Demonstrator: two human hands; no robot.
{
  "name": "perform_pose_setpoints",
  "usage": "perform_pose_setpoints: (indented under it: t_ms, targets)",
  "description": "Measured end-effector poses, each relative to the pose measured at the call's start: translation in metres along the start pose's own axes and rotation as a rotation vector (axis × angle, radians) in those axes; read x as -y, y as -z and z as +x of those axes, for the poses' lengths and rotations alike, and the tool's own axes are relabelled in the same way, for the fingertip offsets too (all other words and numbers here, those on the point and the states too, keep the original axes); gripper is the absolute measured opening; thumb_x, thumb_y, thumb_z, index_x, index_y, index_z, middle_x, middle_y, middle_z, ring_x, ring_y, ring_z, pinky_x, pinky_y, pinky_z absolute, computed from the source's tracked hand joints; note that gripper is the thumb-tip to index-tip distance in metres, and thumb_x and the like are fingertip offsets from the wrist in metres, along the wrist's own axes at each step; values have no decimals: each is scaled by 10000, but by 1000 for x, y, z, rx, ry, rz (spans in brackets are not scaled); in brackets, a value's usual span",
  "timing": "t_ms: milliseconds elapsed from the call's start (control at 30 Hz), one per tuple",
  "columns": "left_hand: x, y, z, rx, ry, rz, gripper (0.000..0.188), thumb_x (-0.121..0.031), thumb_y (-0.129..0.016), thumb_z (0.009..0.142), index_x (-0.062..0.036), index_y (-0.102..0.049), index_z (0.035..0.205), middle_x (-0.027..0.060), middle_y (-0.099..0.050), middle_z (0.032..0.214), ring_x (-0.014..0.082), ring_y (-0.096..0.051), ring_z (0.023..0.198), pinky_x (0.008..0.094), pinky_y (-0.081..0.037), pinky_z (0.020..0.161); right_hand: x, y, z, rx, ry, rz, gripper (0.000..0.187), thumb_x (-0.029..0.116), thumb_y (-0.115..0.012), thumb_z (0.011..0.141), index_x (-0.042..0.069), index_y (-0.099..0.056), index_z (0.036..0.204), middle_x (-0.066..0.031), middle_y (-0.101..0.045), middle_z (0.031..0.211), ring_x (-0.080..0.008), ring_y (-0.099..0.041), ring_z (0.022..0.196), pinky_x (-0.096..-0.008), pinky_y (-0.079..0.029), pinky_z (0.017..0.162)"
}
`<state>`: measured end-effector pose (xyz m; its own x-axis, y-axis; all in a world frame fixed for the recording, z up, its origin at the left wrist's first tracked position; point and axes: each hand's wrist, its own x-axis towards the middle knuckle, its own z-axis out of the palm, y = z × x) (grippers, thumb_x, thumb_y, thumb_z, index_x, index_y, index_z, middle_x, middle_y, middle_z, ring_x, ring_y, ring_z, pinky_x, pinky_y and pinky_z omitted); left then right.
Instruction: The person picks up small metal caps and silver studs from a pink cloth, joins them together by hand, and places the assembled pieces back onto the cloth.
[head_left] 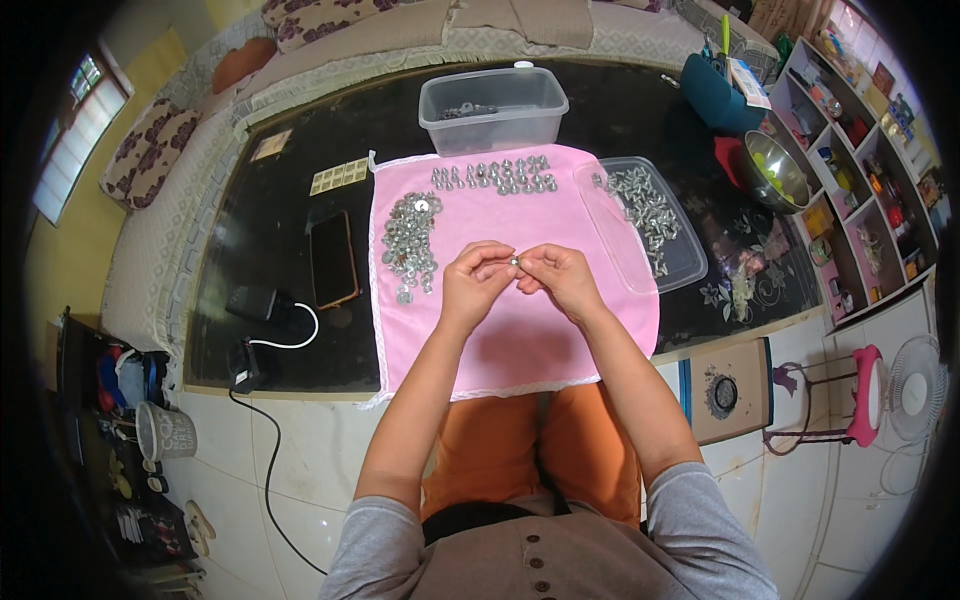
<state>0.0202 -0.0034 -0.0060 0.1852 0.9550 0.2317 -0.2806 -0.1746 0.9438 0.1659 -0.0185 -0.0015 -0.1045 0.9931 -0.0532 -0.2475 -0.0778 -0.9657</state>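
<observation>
My left hand (478, 283) and my right hand (563, 282) meet over the middle of a pink cloth (530, 222). Both pinch a small shiny metal piece (515, 262) between their fingertips; its exact kind is mostly hidden. To the left on the cloth lies a heap of round, washer-like metal pieces (408, 240). Rows of small metal pieces (495, 175), many standing upright, line the cloth's far side. At the right, loose screws (648, 208) fill part of a shallow clear plastic tray (692, 262), which overlaps the cloth.
Beyond the cloth stands a clear plastic box (495, 132) with dark items inside. A phone (334, 260) and a charger with a cable (255, 302) lie on the dark table at left. A metal bowl (775, 170) and a teal holder (715, 95) stand at the far right.
</observation>
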Motion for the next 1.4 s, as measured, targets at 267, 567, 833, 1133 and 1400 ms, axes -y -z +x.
perform_pose_setpoints:
  t_ms: [267, 567, 833, 1133, 1400]
  targets:
    - [0, 0, 1, 15, 108, 3, 169, 35, -599, 730, 48, -557, 893, 88, -592, 809, 115, -574, 695, 201, -485, 657, -1, 0, 1, -12, 10, -11, 123, 77, -548, 796, -34, -567, 847, -76, -580, 706, -117, -561, 603, -211, -469, 556]
    - [0, -1, 0, 42, -134, 183, 145, -6, -596, 745, 31, -573, 883, 74, -567, 848, 107, -571, 738, 204, -476, 638, 0, 0, 0, 0, 18, 5, 116, 68, -539, 800, -35, -569, 845, -75, -587, 714, -110, -558, 607, -205, -465, 549]
    - [1, -2, 0, 45, -164, 177, 127, -5, -592, 747, 37, -570, 865, 70, -572, 840, 104, -571, 732, 196, -471, 644, 1, -1, 0, -5, 15, 1, 121, 58, -535, 803, -47, -560, 857, -97, -584, 737, -137, -566, 615, -218, -478, 548]
    - [7, 3, 0, 0, 63, 65, 185, 38, -601, 713, 27, -557, 892, 61, -551, 892, 112, -572, 726, 210, -475, 677, -1, 0, 1, -7, 15, -2, 118, 55, -531, 805, -48, -558, 858, -105, -588, 740, -136, -566, 610, -220, -479, 545]
    - [1, 1, 0, 1, 3, 112, 187, 33, -605, 712, 25, -559, 894, 61, -551, 889, 108, -567, 761, 213, -476, 693, -2, 0, 1, -12, 12, -21, 114, 56, -531, 805, -46, -558, 850, -107, -589, 744, -137, -565, 606, -219, -477, 543]
